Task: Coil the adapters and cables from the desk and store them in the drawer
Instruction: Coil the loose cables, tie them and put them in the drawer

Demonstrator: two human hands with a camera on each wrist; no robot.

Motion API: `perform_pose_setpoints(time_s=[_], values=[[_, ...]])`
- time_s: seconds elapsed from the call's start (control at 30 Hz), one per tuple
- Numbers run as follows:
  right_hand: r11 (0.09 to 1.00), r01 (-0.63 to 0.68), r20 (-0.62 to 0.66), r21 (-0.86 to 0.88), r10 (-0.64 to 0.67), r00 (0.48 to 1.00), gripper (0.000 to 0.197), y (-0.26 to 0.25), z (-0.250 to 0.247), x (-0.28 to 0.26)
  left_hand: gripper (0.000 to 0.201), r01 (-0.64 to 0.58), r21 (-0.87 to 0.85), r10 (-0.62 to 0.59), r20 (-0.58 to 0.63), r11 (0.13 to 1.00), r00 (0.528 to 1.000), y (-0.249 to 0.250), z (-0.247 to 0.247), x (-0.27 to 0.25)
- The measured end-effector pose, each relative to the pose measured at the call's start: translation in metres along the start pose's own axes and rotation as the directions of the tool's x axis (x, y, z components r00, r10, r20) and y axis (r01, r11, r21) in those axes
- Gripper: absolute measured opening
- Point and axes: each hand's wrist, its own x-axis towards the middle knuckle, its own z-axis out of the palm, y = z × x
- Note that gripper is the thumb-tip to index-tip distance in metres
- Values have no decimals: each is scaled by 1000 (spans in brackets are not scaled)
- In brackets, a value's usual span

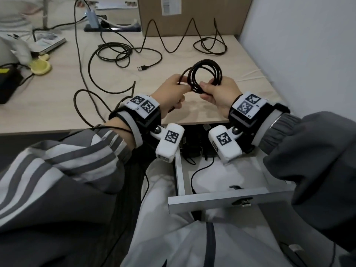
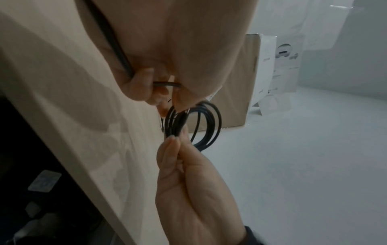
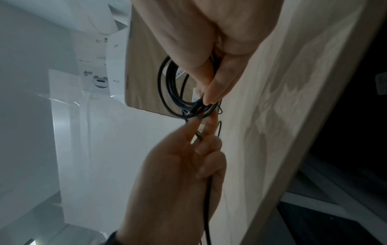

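While both hands hold it up over the desk's front edge (image 1: 57, 130), the coiled black cable (image 1: 207, 74) hangs above the open drawer (image 1: 217, 199), with bare desktop just beyond the grip. The right hand (image 1: 219, 95) pinches the loops together; the left hand (image 1: 171, 91) pinches the strand feeding in, its tail trailing off the desk. The coil is thin, matte, several loops. A label on the cardboard box (image 1: 192, 14) behind is probably printed, but unreadable.
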Motion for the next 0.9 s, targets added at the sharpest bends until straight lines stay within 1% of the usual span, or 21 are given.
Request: perform_pose_setpoints(time_s=[0.07,0.2,0.27,0.37,0.4,0.43,0.53,0.6,0.63,0.67,0.7,0.73,0.77,0.8,0.83,0.87,0.9], values=[[1000,-12,-3,23,12,1000,25,0,4,0,16,21,-49,-20,15,999,1000,1,7,0],[996,-42,4,81,42,999,24,2,5,0,9,-71,-87,73,16,994,997,-4,14,3],[994,-60,13,93,59,998,23,4,8,-3,13,-91,-72,90,-20,993,996,-5,16,4],[988,-99,43,119,94,995,23,5,13,-8,14,-87,43,91,-106,995,990,-6,21,7],[983,-118,70,139,110,992,22,5,15,-10,15,-90,53,96,-137,995,986,-7,23,9],[983,-137,103,123,125,987,20,4,16,-13,15,-101,29,104,-162,994,981,-7,24,10],[976,-191,166,-103,206,964,16,1,14,-18,19,-166,-122,139,-205,979,969,-4,25,11],[954,-217,189,-209,257,948,20,-1,9,-18,21,-182,-131,153,-205,975,967,-4,22,11],[938,-209,206,-276,270,941,20,-3,5,-17,22,-177,-121,151,-199,977,968,-4,20,11],[911,-171,223,-374,268,937,19,-6,2,-17,22,-171,-98,150,-194,980,970,-5,17,13],[868,-102,235,-486,242,941,17,-9,-2,-16,23,-166,-50,154,-189,985,970,-7,14,14],[813,-18,245,-582,196,950,19,-13,-6,-14,22,-162,21,163,-178,987,971,-8,10,15],[756,66,254,-651,135,958,25,-18,-11,-13,22,-159,112,175,-150,981,973,-9,8,15],[710,147,274,-689,67,960,34,-23,-14,-11,22,-164,208,189,-103,964,977,-9,6,14],[676,226,313,-702,7,950,40,-28,-17,-9,21,-182,301,202,-38,936,979,-9,6,13],[638,295,364,-711,-26,931,40,-34,-18,-9,18,-209,382,212,34,900,977,-10,6,12],[594,347,414,-726,-26,910,37,-39,-17,-8,15,-232,448,211,97,863,973,-9,7,10]])
